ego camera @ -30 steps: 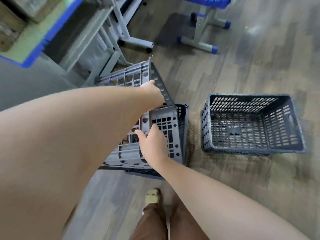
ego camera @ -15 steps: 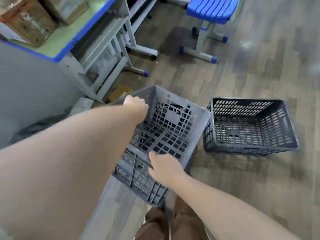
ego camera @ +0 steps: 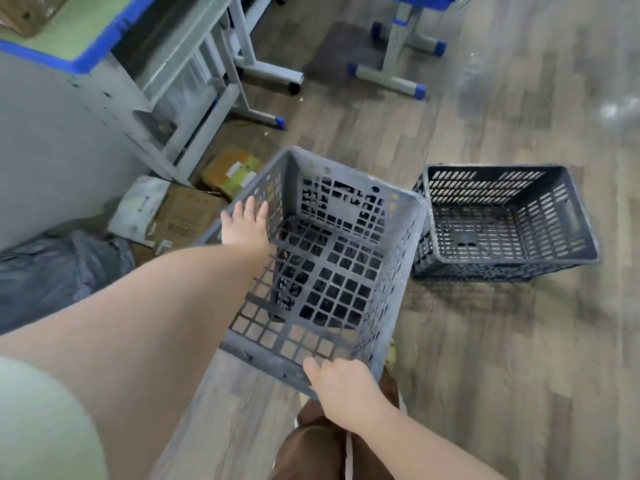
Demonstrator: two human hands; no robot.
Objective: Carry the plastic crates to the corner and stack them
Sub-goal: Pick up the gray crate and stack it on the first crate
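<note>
A grey lattice crate [ego camera: 405, 268] hangs open side up in front of me, over the wooden floor. My left hand [ego camera: 246, 223] lies on its left wall with fingers spread. My right hand [ego camera: 343, 386] grips the near rim at the right corner. A dark shape shows through the crate's bottom grid; I cannot tell what it is. A darker, lower crate [ego camera: 502, 223] stands upright on the floor just right of the held one, close to its right wall.
A blue-edged desk [ego camera: 104, 46] on grey metal legs stands at the left against a grey wall [ego camera: 41, 150]. Flattened cardboard boxes [ego camera: 187, 216] and a dark bag [ego camera: 59, 268] lie below it. Chair legs [ego camera: 391, 74] with blue caps stand at the back.
The grey crate was tipped on its side a second ago and has turned open side up. My left hand moved from its top edge to its left wall; my right hand shifted to the near rim.
</note>
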